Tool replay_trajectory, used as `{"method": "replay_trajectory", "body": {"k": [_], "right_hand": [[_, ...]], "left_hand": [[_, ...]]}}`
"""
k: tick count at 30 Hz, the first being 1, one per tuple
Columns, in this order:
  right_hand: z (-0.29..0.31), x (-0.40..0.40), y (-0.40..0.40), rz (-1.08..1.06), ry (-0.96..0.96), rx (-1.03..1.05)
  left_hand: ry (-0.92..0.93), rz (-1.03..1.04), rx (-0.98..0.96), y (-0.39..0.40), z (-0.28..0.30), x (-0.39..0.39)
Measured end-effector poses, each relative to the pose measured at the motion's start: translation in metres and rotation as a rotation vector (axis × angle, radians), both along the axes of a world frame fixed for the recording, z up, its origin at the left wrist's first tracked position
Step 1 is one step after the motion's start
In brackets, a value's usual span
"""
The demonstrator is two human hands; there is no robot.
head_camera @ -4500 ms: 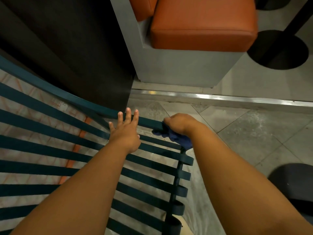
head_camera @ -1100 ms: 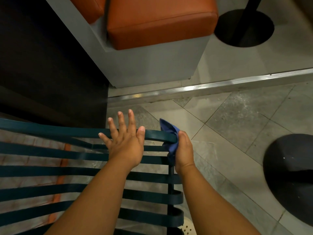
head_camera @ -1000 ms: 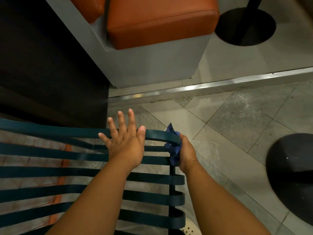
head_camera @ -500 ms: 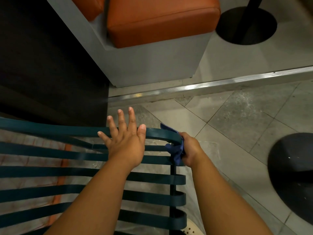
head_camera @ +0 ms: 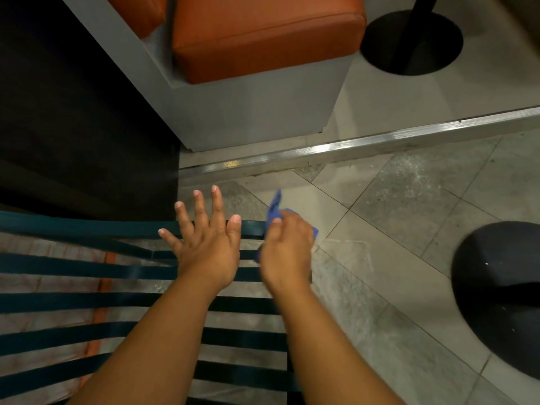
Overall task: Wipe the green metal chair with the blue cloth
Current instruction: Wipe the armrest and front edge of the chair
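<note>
Both hands on chair (head_camera: pixel 87 270): L (head_camera: pixel 204 247) flat, R (head_camera: pixel 287 247) gripping cloth (head_camera: pixel 274 207).

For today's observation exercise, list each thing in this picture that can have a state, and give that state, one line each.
Left hand: open, fingers spread, resting flat on the chair's slats.
Right hand: curled round the cloth at the chair's corner.
Cloth: bunched, one corner sticking up.
Chair: upright, partly covered by both arms.
Cushion: seated on its grey base.
</note>
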State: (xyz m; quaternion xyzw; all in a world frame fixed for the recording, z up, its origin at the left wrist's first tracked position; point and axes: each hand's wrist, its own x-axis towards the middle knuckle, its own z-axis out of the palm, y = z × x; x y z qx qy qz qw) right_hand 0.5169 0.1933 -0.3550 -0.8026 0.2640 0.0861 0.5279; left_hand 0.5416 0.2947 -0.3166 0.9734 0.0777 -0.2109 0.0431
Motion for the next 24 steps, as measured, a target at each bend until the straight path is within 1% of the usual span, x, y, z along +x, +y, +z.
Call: {"method": "replay_trajectory", "body": {"k": [2,4,5,6,8,9,10,13,14,15,16,17,19,20,23,24], "right_hand": [[0.011,-0.010,0.019,0.109,-0.191,-0.156],[0.003,-0.011,0.020,0.146,-0.401,-0.213],[-0.004,-0.010,0.015,0.127,-0.454,-0.219],[-0.012,-0.009,0.009,0.086,-0.469,-0.198],[-0.020,-0.008,-0.002,-0.038,-0.452,-0.090],[-0.024,-0.006,-0.008,-0.098,-0.387,0.015],[-0.032,-0.002,-0.016,-0.146,-0.265,0.154],[-0.060,0.010,-0.049,-0.132,0.241,0.568],[-0.068,0.012,-0.060,-0.188,0.400,0.726],[-0.078,0.014,-0.068,-0.236,0.514,0.870],[-0.088,0.018,-0.074,-0.221,0.590,0.954],[-0.100,0.023,-0.076,-0.162,0.648,0.971],[-0.124,0.033,-0.073,-0.042,0.704,0.897],[-0.131,0.038,-0.070,-0.035,0.713,0.874],[-0.144,0.051,-0.066,-0.127,0.629,0.783],[-0.141,0.051,-0.066,-0.116,0.691,0.823]], "left_hand": [[0.018,0.024,0.023,-0.001,0.000,0.002],[0.014,0.033,0.071,-0.003,-0.001,0.003],[0.003,0.028,0.074,-0.004,-0.001,0.002],[-0.008,0.021,0.063,-0.005,-0.001,0.001],[-0.014,0.009,0.037,-0.004,0.002,0.000],[-0.009,0.006,0.026,-0.003,0.003,-0.001],[-0.006,0.002,0.017,-0.002,0.003,-0.001],[-0.017,-0.010,0.005,-0.001,0.002,-0.001],[-0.020,-0.012,0.006,-0.002,0.002,-0.003],[-0.029,-0.014,0.008,-0.002,0.002,-0.004],[-0.043,-0.016,0.011,-0.002,0.001,-0.004],[-0.050,-0.017,0.014,-0.002,0.000,-0.004],[-0.053,-0.012,0.020,-0.002,-0.002,-0.003],[-0.053,-0.006,0.024,-0.002,-0.003,-0.003],[-0.048,-0.002,0.027,-0.002,-0.005,-0.002],[-0.049,-0.004,0.028,-0.001,-0.005,-0.003]]}}
